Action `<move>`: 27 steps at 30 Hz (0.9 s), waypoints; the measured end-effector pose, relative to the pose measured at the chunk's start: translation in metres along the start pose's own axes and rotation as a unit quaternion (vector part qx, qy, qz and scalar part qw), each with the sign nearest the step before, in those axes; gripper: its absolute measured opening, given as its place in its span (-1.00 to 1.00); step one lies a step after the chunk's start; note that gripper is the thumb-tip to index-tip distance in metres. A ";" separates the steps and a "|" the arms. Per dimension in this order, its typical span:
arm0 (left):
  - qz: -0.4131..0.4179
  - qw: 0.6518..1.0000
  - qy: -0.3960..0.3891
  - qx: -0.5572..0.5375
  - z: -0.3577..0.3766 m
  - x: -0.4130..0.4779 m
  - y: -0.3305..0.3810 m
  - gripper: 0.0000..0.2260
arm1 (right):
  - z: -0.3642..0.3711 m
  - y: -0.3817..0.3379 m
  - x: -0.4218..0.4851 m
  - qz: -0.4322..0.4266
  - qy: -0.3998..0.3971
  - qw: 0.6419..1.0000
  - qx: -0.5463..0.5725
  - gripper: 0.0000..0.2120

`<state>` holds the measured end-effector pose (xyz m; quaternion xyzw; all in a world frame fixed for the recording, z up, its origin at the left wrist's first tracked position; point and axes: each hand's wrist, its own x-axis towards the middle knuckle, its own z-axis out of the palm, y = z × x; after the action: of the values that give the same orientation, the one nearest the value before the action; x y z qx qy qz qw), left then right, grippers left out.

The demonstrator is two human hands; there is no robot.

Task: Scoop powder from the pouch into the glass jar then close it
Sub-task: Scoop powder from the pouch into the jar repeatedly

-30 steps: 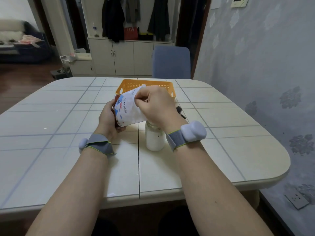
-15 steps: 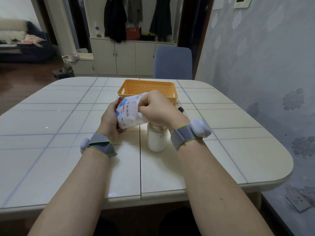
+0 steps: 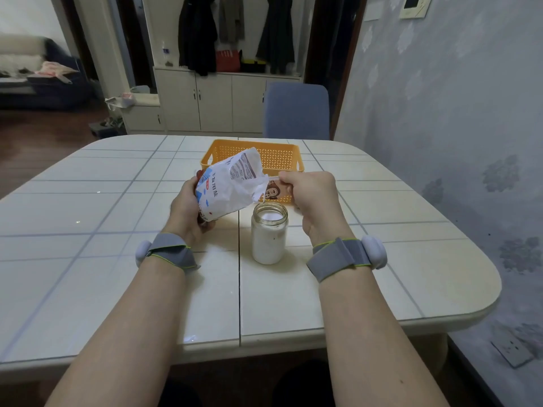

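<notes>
Toward the far edge of the pale tiled counter (image 3: 88,259) an orange basket (image 3: 282,155) is sitting, and the work is happening just on its near side, around the middle of the counter.

A white and blue pouch (image 3: 227,186) is being held clear of the counter, tilting so that its torn mouth is pointing right and hanging just above the jar (image 3: 269,239). The jar is standing upright on the counter, just right of the centre seam, between the two forearms. It is open, and white powder is showing nearly up to its neck. No lid is showing anywhere.

The left hand (image 3: 188,210) is gripping the bottom of the pouch, with its fingers wrapping behind it. The right hand (image 3: 311,198), beside and above the jar, is pinching the thin clear handle of a spoon (image 3: 273,178). The spoon's bowl is reaching into the pouch mouth and is hiding there, so I cannot tell whether it is carrying powder.

Scooping is the step going on, and it seems to be nearing its end, judging by how full the jar is looking. The next move is calling for drawing the spoon out level, tipping it over the jar's mouth without hitting the rim, then putting the pouch down and finding the lid.
</notes>
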<state>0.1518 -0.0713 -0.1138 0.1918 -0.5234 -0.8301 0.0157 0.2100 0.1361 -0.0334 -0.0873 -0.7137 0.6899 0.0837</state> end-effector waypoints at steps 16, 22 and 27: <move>0.008 1.000 -0.006 0.012 -0.003 -0.001 0.000 -0.70 | -0.032 -0.010 -0.009 0.021 0.028 0.995 0.098 -0.90; 0.003 1.000 0.004 -0.009 -0.003 -0.001 0.002 -0.71 | -0.049 -0.012 -0.011 0.010 0.037 0.992 0.117 -0.92; 0.006 1.000 0.004 -0.009 -0.002 -0.003 0.001 -0.73 | -0.055 -0.004 -0.011 -0.012 0.008 0.996 0.093 -0.88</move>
<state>0.1556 -0.0733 -0.1125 0.1918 -0.5165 -0.8342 0.0241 0.2340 0.1862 -0.0272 -0.0764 -0.6464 0.7518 0.1055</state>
